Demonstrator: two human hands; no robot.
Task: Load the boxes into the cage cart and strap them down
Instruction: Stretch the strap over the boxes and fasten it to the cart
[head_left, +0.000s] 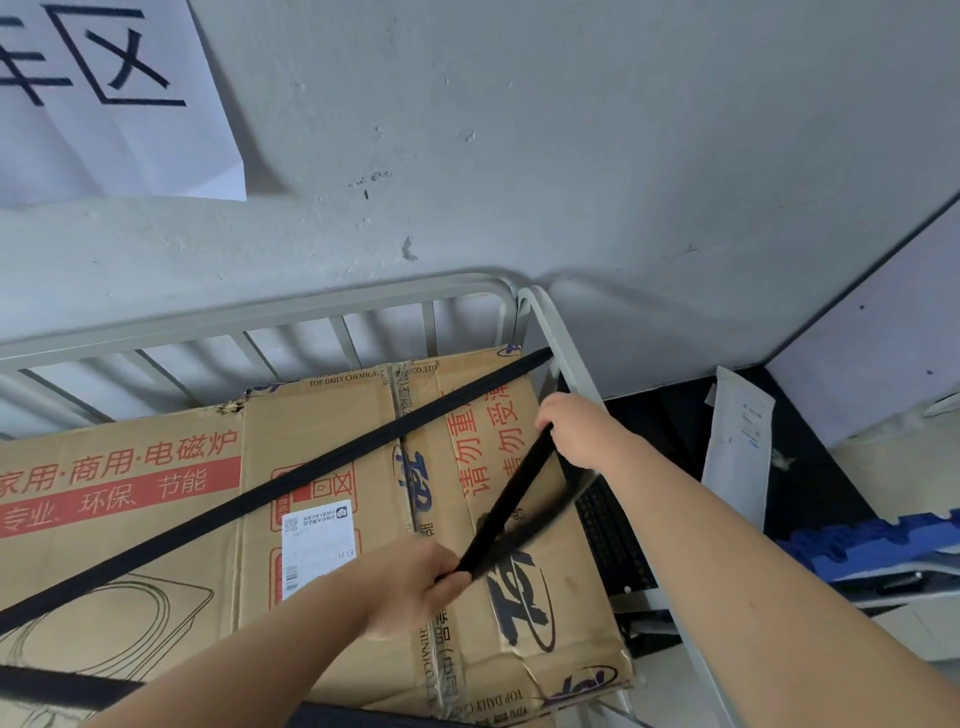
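2 hands grip strap (511, 501) | left hand (415, 584) low end | right hand (576, 431) top end | over boxes (332, 441)

Both bare forearms reach in from the near edge. The left hand (415, 587) sits nearer, fist closed, knuckles up, gripping the strap (511, 499) at its near end. The right hand (582, 431) is farther and to the right, fingers curled around the strap's far end.

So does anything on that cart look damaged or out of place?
Yes. The right-hand box is creased and torn at its near edge, and the left box has a ragged far corner. The strap lies diagonally over both.
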